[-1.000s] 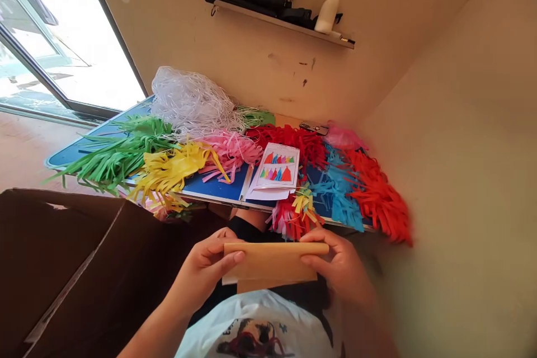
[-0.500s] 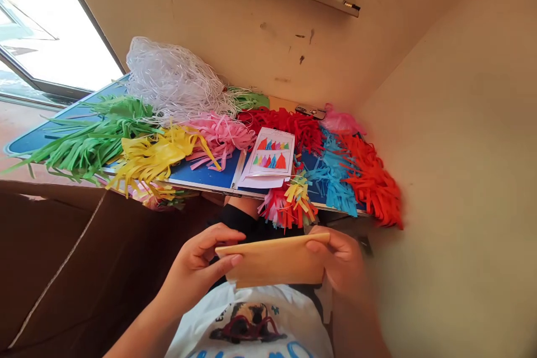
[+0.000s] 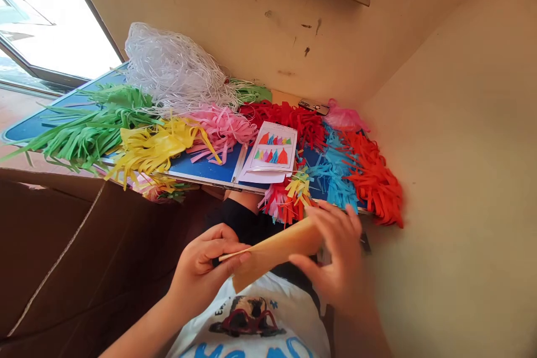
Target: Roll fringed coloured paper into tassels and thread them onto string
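Observation:
My left hand (image 3: 213, 263) pinches the left end of a folded tan paper piece (image 3: 279, 249), thumb in front and fingers behind. The piece is held over my lap, tilted with its right end higher. Around that right end, my right hand (image 3: 335, 249) has its thumb and fingers spread apart; it is slightly blurred, and I cannot tell whether the fingers touch the paper. Just beyond, a bundle of pink, red and yellow paper fringe (image 3: 289, 201) hangs over the table edge.
On the blue folding table (image 3: 201, 166) lie green fringe (image 3: 92, 128), yellow fringe (image 3: 155, 148), pink fringe (image 3: 222, 128), blue fringe (image 3: 335, 173), orange-red fringe (image 3: 373, 179), white cord (image 3: 172, 70) and printed cards (image 3: 272, 148). A brown carton (image 3: 50, 257) stands at left. Walls enclose the back and right.
My right hand has opened and risen from its pinch on the paper's right end. The paper has tilted, right end up. My left hand keeps its pinch.

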`<state>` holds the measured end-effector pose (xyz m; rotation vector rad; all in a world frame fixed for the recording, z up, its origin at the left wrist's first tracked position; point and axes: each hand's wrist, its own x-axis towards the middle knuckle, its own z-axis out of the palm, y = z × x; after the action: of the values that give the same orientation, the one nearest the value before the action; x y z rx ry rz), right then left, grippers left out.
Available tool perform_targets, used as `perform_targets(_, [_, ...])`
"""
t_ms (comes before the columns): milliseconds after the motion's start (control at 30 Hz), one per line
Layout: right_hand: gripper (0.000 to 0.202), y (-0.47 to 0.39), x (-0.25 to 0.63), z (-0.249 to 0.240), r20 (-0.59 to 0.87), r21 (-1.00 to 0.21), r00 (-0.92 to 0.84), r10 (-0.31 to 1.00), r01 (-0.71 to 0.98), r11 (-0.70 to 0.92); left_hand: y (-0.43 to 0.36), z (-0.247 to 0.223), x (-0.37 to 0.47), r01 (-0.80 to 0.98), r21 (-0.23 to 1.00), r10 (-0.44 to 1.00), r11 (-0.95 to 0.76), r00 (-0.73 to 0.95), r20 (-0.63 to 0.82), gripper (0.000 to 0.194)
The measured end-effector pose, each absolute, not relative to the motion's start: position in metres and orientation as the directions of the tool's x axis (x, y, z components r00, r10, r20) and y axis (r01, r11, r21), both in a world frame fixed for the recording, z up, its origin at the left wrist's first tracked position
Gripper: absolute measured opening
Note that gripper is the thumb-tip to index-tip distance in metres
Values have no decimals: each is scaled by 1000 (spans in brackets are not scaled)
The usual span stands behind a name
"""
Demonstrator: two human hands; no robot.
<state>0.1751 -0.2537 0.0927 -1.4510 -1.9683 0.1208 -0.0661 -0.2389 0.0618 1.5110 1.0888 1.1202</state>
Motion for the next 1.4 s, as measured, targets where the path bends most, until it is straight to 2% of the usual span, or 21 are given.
perform_targets(67, [43, -253, 170, 100, 444, -281, -352, 824, 818, 501, -239, 62, -63, 124, 973, 962, -196, 216, 167, 10])
perform_targets(100, [31, -252, 168, 103, 413, -264, -421, 808, 794, 548, -239, 63, -62, 126, 971, 957, -203, 235, 169, 10])
perform_targets(167, [9, -249, 166, 108, 354, -321, -495, 793, 732, 601, -238, 63, -60, 134, 968, 947, -214, 271, 172, 10])
perform_targets(300, [18, -245, 168, 114, 290, -429, -524, 801, 677, 598, -238, 61, -61, 154, 959, 931, -237, 317, 180, 11])
perform_targets(500, [12, -246, 168, 117, 329, -407, -532, 780, 666, 625, -238, 59, -64, 185, 918, 904, -352, 321, 282, 18])
perform_targets(600, [9, -247, 166, 116, 334, -413, -527, 781, 663, 624, -237, 60, -64, 194, 882, 875, -429, 333, 352, 10])
perform_targets(867, [14, -249, 164, 106, 386, -496, -483, 786, 609, 619, -239, 58, -64, 173, 801, 787, -573, 389, 479, 11])
perform_targets(1133, [13, -251, 158, 103, 356, -490, -518, 777, 605, 628, -237, 67, -58, 306, 640, 698, -705, 462, 547, 7])
perform_targets(1233, [14, -247, 159, 103, 346, -502, -534, 771, 589, 633, -237, 67, -59, 290, 661, 702, -692, 484, 523, 13])
perform_targets(1400, [28, -236, 175, 103, 265, -581, -554, 789, 561, 589, -233, 66, -68, 266, 812, 806, -520, 468, 363, 15])
